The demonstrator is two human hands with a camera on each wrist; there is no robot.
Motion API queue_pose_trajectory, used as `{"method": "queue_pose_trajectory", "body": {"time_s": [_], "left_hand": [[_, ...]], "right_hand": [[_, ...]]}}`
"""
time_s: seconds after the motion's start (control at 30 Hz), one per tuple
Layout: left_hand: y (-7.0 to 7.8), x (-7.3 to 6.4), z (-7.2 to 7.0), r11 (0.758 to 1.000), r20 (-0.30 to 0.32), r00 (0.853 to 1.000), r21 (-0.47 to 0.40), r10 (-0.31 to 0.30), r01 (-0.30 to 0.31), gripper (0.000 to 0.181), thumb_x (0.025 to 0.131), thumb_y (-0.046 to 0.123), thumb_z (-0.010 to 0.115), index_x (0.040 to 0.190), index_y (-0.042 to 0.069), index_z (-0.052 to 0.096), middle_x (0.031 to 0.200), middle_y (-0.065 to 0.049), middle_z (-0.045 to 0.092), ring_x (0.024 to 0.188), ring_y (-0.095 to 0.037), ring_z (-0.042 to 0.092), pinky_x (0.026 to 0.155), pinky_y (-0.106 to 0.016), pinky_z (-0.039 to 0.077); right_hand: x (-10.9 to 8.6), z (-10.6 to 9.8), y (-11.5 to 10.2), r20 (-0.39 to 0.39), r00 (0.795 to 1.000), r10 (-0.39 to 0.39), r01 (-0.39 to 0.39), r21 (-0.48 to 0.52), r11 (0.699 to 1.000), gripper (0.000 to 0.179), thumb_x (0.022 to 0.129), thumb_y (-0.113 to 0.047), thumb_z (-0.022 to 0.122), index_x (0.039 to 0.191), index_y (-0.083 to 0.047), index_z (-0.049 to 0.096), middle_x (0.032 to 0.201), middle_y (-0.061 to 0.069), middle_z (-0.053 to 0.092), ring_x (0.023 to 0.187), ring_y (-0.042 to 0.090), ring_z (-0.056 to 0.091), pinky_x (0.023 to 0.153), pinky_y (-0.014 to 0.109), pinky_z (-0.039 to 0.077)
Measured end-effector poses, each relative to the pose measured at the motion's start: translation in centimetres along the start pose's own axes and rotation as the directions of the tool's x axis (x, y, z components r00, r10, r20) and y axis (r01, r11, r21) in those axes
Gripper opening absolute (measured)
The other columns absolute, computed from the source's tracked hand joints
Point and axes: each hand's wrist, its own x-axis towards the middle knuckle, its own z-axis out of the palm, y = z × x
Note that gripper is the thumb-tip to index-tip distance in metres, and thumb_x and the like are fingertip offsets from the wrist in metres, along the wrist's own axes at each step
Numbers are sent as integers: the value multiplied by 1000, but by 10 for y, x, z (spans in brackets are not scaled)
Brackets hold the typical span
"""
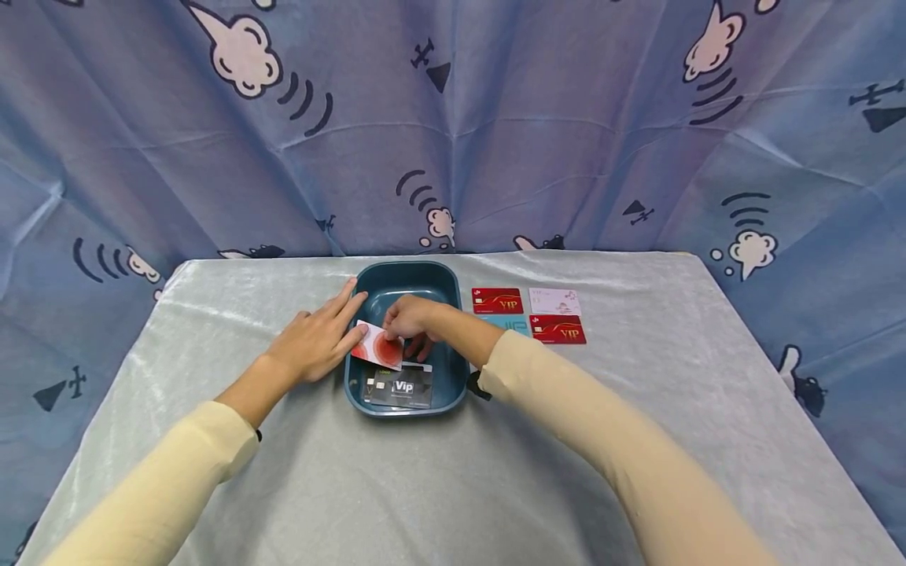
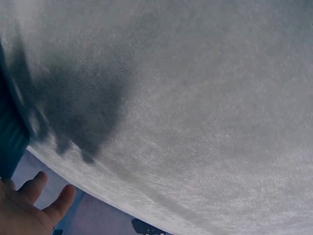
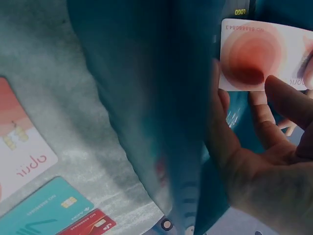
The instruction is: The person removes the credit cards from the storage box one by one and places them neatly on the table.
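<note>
My right hand (image 1: 410,317) reaches into a dark blue bin (image 1: 439,271) and pinches a white card with red circles (image 1: 379,346) by one edge. In the right wrist view, the thumb lies along the edge of this card (image 3: 252,54). The left hand (image 1: 318,334) lies across the bin's left rim, fingers spread and straight, with its thumb on the card's left end. Below, on the bin floor, black VIP cards (image 1: 403,387) overlap at the near end. In the left wrist view, only some fingers of the left hand (image 2: 34,203) show.
Right of the bin lie two red VIP cards (image 1: 497,300), a pale pink card (image 1: 554,302) and a teal card (image 1: 506,322) partly behind the right arm. A white-and-red card (image 3: 22,147) shows in the right wrist view. A patterned curtain (image 1: 495,157) hangs behind the cloth-covered table (image 1: 396,487).
</note>
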Motion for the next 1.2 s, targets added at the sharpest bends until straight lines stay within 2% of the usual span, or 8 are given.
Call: {"method": "queue_pose_trajectory", "body": {"time_s": [0.2, 0.33, 0.7, 0.83, 1.03, 1.2], "left_hand": [[0, 1, 1, 1000, 17, 1000, -19, -15, 15, 65, 107, 48, 31, 161, 13, 17, 168, -7, 0, 146, -34, 30, 103, -67, 34], [0, 2, 1, 1000, 25, 1000, -23, -17, 18, 65, 107, 48, 30, 161, 13, 16, 168, -7, 0, 147, -34, 28, 104, -68, 32], [0, 2, 1, 999, 43, 999, -27, -32, 33, 66, 107, 49, 31, 161, 14, 16, 168, -6, -2, 146, -34, 30, 105, -67, 32], [1, 2, 1, 999, 40, 999, -27, -33, 34, 65, 107, 47, 32, 161, 13, 17, 168, -7, -1, 146, -34, 30, 105, -67, 32], [0, 2, 2, 999, 35, 999, -28, -31, 32, 66, 107, 47, 32, 161, 13, 16, 168, -7, -2, 146, -34, 30, 105, -67, 32], [0, 2, 2, 999, 26, 999, -24, -26, 26, 65, 107, 46, 32, 161, 13, 16, 168, -7, -1, 146, -34, 30, 104, -67, 33]], "right_hand": [[-2, -2, 2, -70, 997, -21, 17, -58, 998, 10, 99, -6, 58, 91, -3, 64, 85, 8, 56, 78, 26, 59, 77, 46, 59], [-4, -7, 4, -96, 995, -27, 19, -85, 996, 9, 98, -6, 61, 92, -2, 67, 86, 8, 57, 78, 23, 57, 75, 44, 59], [-14, -25, 0, -176, 978, -115, 82, -187, 979, 8, 92, -8, 71, 94, -3, 76, 90, 6, 67, 77, 21, 59, 68, 38, 59], [-23, -31, 0, -185, 973, -135, 95, -213, 972, 10, 92, -12, 72, 92, -4, 77, 91, 7, 69, 74, 20, 60, 64, 33, 57], [-37, -36, 2, -190, 964, -186, 131, -267, 955, 10, 91, -15, 74, 90, -6, 77, 73, 4, 63, 54, 14, 54, 51, 25, 50], [-55, -43, 7, -172, 957, -233, 181, -273, 945, 10, 91, -15, 74, 88, -5, 76, 68, 3, 61, 50, 12, 52, 46, 23, 45]]}}
